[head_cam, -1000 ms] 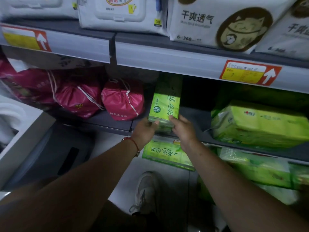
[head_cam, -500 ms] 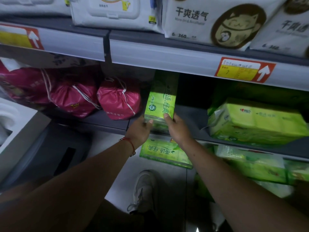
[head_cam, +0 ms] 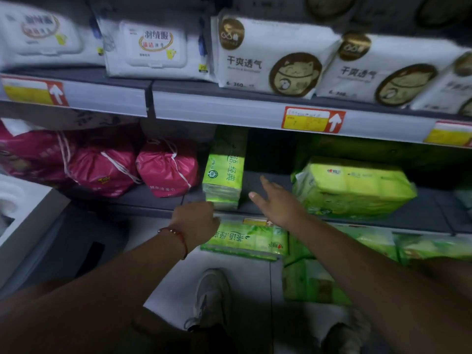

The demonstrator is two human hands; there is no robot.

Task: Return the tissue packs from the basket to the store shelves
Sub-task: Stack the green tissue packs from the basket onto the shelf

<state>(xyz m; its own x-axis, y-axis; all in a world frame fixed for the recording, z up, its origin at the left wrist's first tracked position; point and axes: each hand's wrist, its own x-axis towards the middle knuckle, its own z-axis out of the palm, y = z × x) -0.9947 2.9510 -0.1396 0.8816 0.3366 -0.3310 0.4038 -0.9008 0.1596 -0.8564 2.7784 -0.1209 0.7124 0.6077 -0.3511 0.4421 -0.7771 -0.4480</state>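
Hands: left (head_cam: pixel 196 221) curled at shelf edge (head_cam: pixel 153 209), right (head_cam: pixel 275 200) spread over bare shelf beside upright green pack (head_cam: pixel 224 175).

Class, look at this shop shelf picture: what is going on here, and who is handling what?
A person is restocking tissues. An upright green tissue pack stands on the middle shelf, beside the pink drawstring bags. The left hand is at the shelf edge just below the pack; whether it touches the pack is unclear. The right hand is open, fingers spread over the bare shelf, holding nothing. A larger green pack lies to the right.
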